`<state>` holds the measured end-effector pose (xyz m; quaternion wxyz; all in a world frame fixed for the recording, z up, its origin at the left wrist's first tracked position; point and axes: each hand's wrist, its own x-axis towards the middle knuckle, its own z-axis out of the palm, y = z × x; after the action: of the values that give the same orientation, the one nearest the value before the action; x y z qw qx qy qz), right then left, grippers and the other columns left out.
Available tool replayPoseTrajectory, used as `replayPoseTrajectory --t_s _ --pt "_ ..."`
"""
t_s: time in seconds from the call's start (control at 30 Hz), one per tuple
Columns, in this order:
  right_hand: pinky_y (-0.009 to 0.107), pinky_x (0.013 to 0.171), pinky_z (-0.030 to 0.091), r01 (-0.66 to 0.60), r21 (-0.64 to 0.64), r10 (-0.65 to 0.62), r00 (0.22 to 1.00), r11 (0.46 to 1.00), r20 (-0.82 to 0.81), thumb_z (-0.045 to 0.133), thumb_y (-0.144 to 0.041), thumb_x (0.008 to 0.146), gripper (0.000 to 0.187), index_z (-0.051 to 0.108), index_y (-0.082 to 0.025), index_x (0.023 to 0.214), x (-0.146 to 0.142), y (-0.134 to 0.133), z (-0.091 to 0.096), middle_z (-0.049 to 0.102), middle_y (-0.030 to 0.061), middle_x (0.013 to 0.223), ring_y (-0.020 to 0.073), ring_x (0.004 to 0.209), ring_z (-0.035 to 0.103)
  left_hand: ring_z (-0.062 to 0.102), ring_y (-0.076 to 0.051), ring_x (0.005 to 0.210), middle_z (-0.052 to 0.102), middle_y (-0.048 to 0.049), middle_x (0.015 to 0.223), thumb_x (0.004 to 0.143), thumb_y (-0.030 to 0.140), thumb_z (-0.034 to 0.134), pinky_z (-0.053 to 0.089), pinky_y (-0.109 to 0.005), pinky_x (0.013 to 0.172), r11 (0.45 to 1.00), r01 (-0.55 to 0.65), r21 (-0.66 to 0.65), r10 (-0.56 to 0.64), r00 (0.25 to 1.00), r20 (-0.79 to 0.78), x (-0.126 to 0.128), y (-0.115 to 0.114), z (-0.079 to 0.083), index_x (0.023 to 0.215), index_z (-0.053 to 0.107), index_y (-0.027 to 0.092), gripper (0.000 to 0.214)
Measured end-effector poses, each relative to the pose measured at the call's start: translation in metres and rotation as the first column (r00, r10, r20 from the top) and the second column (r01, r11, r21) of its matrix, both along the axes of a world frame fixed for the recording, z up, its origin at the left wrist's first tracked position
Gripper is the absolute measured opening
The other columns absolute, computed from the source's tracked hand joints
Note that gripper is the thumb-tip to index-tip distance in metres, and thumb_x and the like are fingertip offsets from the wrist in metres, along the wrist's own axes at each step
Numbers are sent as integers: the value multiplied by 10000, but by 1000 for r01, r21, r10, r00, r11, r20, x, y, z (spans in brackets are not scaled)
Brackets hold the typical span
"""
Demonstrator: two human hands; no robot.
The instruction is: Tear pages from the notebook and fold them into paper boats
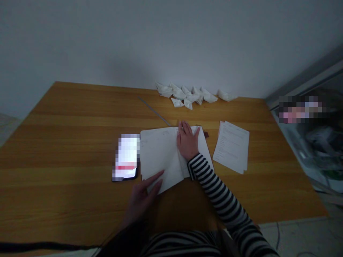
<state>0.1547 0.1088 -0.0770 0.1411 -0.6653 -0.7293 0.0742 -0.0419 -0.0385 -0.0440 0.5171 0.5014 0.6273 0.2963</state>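
An open notebook [160, 151] with white pages lies on the wooden table [66, 135]. My right hand [187, 141], in a striped sleeve, rests flat on its right page with the fingers spread near the spine. My left hand [143, 198] is at the lower left corner of the notebook, fingers stretched out, touching the edge of a lifted white page [167, 178]. It holds nothing that I can make out.
A lit phone [125, 157] lies just left of the notebook. A stack of printed sheets [232, 146] lies to the right. Several folded white paper shapes [191, 94] sit along the far edge by the wall. A thin grey rod [154, 110] lies behind the notebook.
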Motion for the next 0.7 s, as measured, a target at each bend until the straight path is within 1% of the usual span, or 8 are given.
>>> replayPoseTrajectory --t_s 0.07,0.13,0.23,0.3,0.47,0.6,0.7 --pt "648 1179 -68 -1 1 1 1000 1000 2 269 -256 1011 537 312 -147 1536 0 0 1 351 141 1595 248 1480 296 720 -295 1056 764 -87 1135 820 491 679 525 -474 1006 1000 -11 12 11 1000 -8 1 0 -1 1163 743 227 437" --pt "649 1178 -72 -2 -1 2 1000 1000 0 268 -254 1011 536 313 -144 1534 0 0 2 358 140 1592 246 1476 304 720 -301 1059 764 -98 1129 808 508 691 528 -473 1004 999 -33 18 33 999 15 3 0 0 1156 746 215 458" --pt "650 1178 -70 -3 -4 2 1000 1000 -2 263 -253 1012 535 316 -143 1532 0 -1 3 363 142 1589 243 1473 308 715 -315 1071 758 -119 1133 780 556 711 536 -470 993 998 -60 0 60 996 64 2 1 3 1143 751 198 511" --pt "648 1178 -74 0 0 0 1000 1000 -1 266 -253 1011 533 323 -144 1529 0 -1 3 364 141 1589 242 1471 312 714 -321 1073 757 -127 1133 767 579 716 531 -478 998 998 -68 -13 68 995 69 1 0 3 1139 753 193 536" --pt "645 1177 -84 2 9 -2 1000 1000 -4 280 -255 1010 533 320 -150 1531 0 0 1 365 139 1589 240 1474 304 670 -329 1157 734 -114 1195 774 571 717 489 -496 1048 994 -91 -63 98 989 112 -3 -2 2 1159 744 203 533" --pt "651 1174 -79 1 -1 -1 1000 1000 -7 261 -247 1011 533 319 -158 1533 0 -1 1 362 145 1589 241 1475 303 668 -334 1160 728 -110 1212 776 560 724 493 -518 1039 986 -106 -128 125 981 149 -3 -1 4 1172 737 219 523" --pt "654 1174 -68 -1 -7 1 1000 1000 -5 260 -246 1010 539 304 -155 1539 0 -1 2 351 145 1595 246 1479 296 667 -334 1161 733 -110 1204 768 560 731 479 -525 1053 987 -108 -121 126 981 149 -3 0 5 1159 743 219 519"
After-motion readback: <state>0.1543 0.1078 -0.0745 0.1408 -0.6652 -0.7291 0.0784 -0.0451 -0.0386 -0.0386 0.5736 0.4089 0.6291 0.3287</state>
